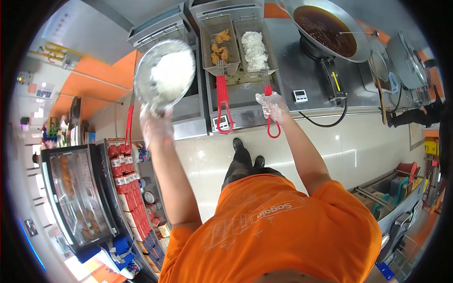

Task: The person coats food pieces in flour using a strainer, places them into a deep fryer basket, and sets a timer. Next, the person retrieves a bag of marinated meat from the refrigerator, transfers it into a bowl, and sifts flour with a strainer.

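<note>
Plastic-gloved left hand (157,126) gripping round metal bowl (143,78), right hand (272,106) clasping looped red handle (268,89) of wire basket (272,54)

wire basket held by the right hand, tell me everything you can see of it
The wire basket is a long, rectangular metal mesh box, open on top, holding lumpy white food. The gloved right hand grips its red loop handle. It is at the fryer, beside another basket; what supports it underneath is hidden.

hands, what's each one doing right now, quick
Left hand: holding the metal bowl at its near edge.
Right hand: closed around the red handle of a wire basket.
</note>
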Motion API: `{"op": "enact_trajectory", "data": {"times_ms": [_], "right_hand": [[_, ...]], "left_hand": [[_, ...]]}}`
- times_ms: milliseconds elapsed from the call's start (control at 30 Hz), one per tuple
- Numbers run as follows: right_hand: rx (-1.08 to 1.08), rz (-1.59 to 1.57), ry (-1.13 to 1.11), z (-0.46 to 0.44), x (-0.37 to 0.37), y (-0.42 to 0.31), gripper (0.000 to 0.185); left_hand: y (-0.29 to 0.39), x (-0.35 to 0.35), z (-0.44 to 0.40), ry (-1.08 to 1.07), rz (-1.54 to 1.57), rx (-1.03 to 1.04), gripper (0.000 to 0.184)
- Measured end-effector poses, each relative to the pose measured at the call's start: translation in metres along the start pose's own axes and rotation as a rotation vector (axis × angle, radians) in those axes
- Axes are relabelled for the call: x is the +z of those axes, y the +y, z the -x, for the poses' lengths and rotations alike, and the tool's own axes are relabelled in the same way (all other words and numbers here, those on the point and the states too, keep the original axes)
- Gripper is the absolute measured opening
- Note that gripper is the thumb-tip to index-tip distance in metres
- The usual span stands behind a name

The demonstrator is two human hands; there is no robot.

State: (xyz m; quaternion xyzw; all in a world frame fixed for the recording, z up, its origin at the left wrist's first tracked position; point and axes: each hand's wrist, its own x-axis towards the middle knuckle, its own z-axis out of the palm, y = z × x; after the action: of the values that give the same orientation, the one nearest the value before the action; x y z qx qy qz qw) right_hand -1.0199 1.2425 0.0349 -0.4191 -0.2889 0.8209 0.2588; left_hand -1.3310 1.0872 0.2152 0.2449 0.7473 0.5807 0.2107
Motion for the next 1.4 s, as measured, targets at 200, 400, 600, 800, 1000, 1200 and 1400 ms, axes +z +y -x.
{"op": "enact_trajectory", "data": {"times_ms": [200, 400, 600, 800, 1000, 1200, 1400], "right_hand": [[-0.077, 0.162, -0.017, -0.037, -0.025, 0.041, 0.036], [-0.064, 0.31, 0.058, -0.067, -0.032, 0.048, 0.037], [-0.035, 0.838, 0.211, -0.067, -0.013, 0.02, 0.03], [-0.044, 0.696, 0.366, -0.017, 0.046, -0.028, 0.039], [-0.077, 0.711, 0.454, 0.01, 0.13, -0.08, 0.059], [-0.027, 0.631, 0.307, -0.006, 0.142, -0.066, 0.058], [-1.002, 1.967, 0.345, -0.129, 0.121, -0.129, 0.024]], "left_hand": [[-0.022, -0.111, 0.049, 0.136, -0.613, -0.051, 0.041], [-0.059, -0.228, 0.089, 0.541, 0.291, -0.184, 0.033], [-0.089, -0.273, 0.14, 0.717, 0.446, -0.256, 0.039], [-0.128, -0.309, 0.158, 0.82, 0.492, -0.295, 0.04], [-0.21, -0.372, 0.19, 0.745, 0.268, -0.461, 0.03], [-0.234, -0.373, 0.223, 0.903, 0.53, -0.498, 0.03], [-0.241, -0.364, 0.264, 0.958, 0.441, -0.509, 0.031]]}}
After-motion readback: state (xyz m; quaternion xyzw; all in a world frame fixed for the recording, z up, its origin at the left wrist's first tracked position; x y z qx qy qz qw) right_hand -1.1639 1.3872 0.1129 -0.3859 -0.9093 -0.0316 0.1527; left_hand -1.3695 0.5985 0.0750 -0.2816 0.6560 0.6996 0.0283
